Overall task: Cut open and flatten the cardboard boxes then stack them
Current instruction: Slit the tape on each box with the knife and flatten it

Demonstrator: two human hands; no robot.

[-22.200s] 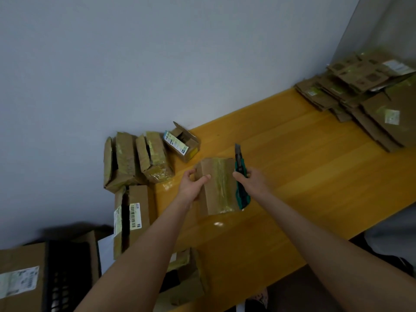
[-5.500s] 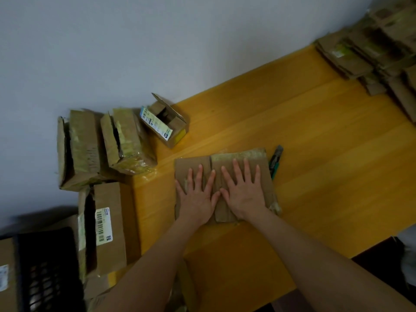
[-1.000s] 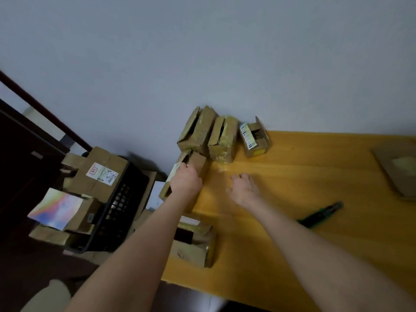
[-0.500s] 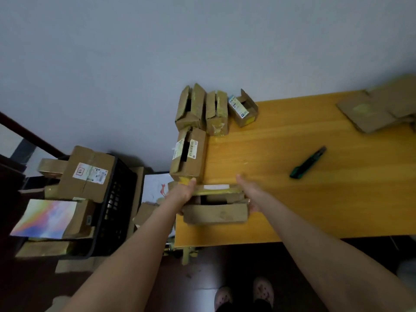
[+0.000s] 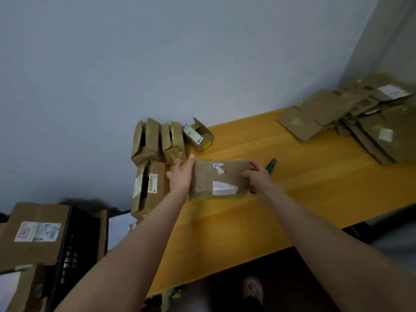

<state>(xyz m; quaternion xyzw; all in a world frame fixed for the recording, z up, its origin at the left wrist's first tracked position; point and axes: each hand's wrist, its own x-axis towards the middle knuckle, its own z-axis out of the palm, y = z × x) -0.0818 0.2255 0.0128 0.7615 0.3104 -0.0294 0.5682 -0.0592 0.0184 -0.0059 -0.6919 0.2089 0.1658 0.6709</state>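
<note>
A brown cardboard box (image 5: 219, 179) with white label scraps is held over the middle of the yellow wooden table (image 5: 304, 199). My left hand (image 5: 180, 179) presses flat against its left end, thumb pointing up along the edge. My right hand (image 5: 258, 176) grips the right end, fingers curled over it. Just beyond my right hand the green utility knife (image 5: 272, 164) lies on the table, partly hidden. Flattened boxes form a stack (image 5: 360, 122) at the far right corner.
Unopened boxes stand by the wall at the table's left end: two taped ones (image 5: 146, 140) (image 5: 172, 140), a small open box (image 5: 198, 137) and a barcoded box (image 5: 149, 188). A black crate (image 5: 74, 244) with more boxes sits left of the table.
Both hands have lifted the box from the table's near left edge and brought it up to the middle of the table. The view has swung right, showing the flattened stack.
</note>
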